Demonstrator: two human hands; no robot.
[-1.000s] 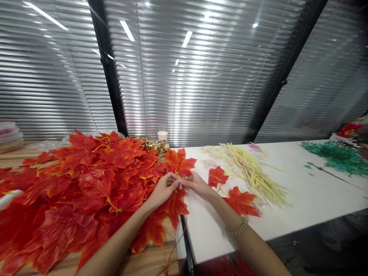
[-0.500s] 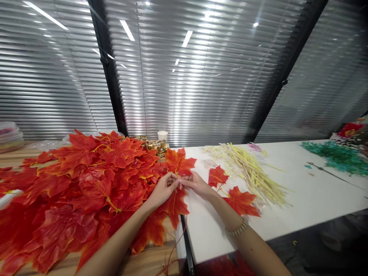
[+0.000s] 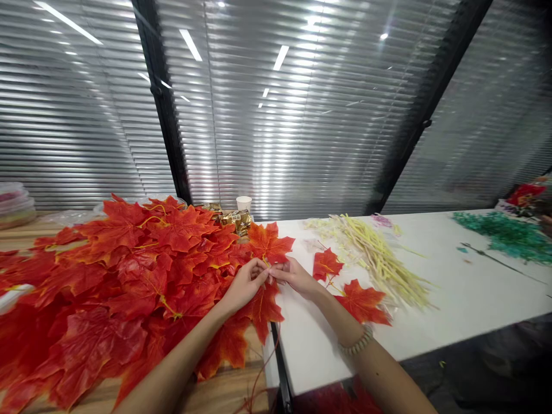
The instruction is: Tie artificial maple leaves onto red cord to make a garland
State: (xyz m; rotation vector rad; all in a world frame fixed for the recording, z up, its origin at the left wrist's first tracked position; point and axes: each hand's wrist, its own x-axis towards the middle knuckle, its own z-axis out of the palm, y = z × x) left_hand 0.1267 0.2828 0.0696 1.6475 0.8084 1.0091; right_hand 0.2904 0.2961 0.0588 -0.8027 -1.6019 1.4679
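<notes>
My left hand (image 3: 246, 283) and my right hand (image 3: 297, 278) meet fingertip to fingertip, both closed in a pinch. Between them runs the thin yellow stem of an artificial maple leaf (image 3: 271, 242), whose red-orange blade stands just beyond the fingers. The exact pinch point is partly hidden by the fingers. Another maple leaf (image 3: 264, 310) hangs below my hands over the table joint. A thin reddish cord (image 3: 260, 376) trails down at the front. To the left spreads a big heap of artificial maple leaves (image 3: 125, 276).
On the white table (image 3: 319, 345) lie two separate red leaves (image 3: 362, 302), a bundle of pale yellow stems (image 3: 379, 259) and teal sprigs (image 3: 504, 233). Gold-wrapped packets (image 3: 237, 219) and a paper cup (image 3: 244, 203) stand at the back. Part of another person's hand (image 3: 547, 223) shows at far right.
My hands keep the same pinch in the same spot. At the far right edge, the other person's hand and the red item beside it have shifted slightly.
</notes>
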